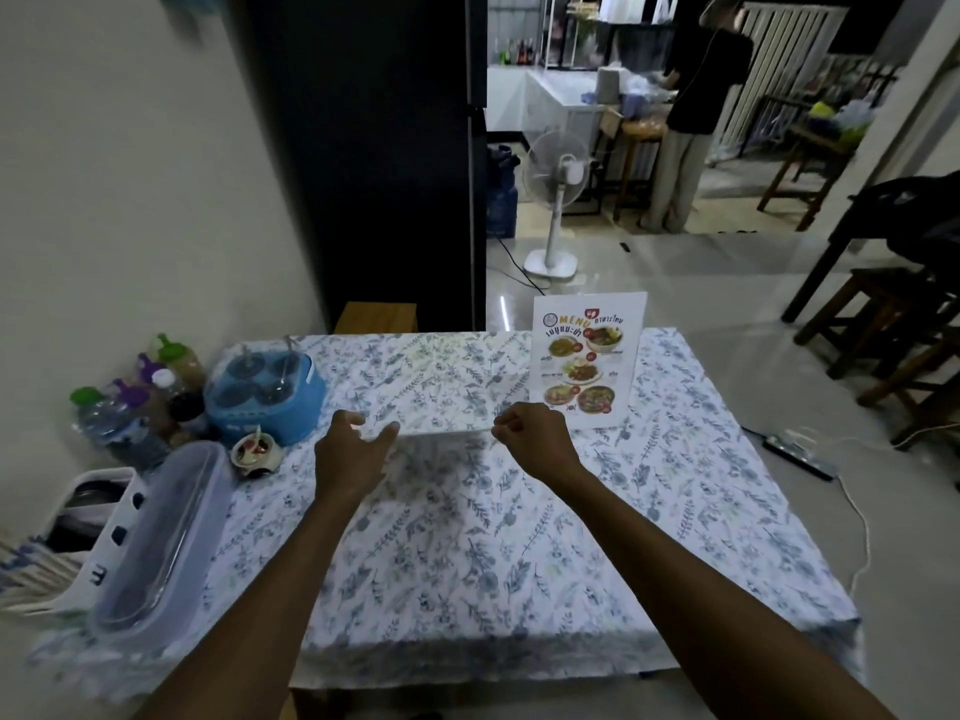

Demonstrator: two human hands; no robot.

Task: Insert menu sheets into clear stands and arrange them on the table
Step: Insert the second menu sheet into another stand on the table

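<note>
An empty clear stand [436, 387] sits mid-table, and the floral cloth shows through it. My left hand [353, 449] has finger and thumb around its near left corner. My right hand [535, 433] is curled and pinches its near right corner. Another stand with a printed menu sheet [584, 358] in it stands upright at the far right of the table [519, 563], just beyond my right hand. No loose menu sheet is in sight.
Along the table's left side are a blue condiment caddy [265, 392], several bottles [130, 407], a small cup [254, 452], a clear lidded box [161, 532] and a white holder [88, 537]. A fan [556, 200] and wooden stools [893, 324] stand on the floor, and a person works far behind.
</note>
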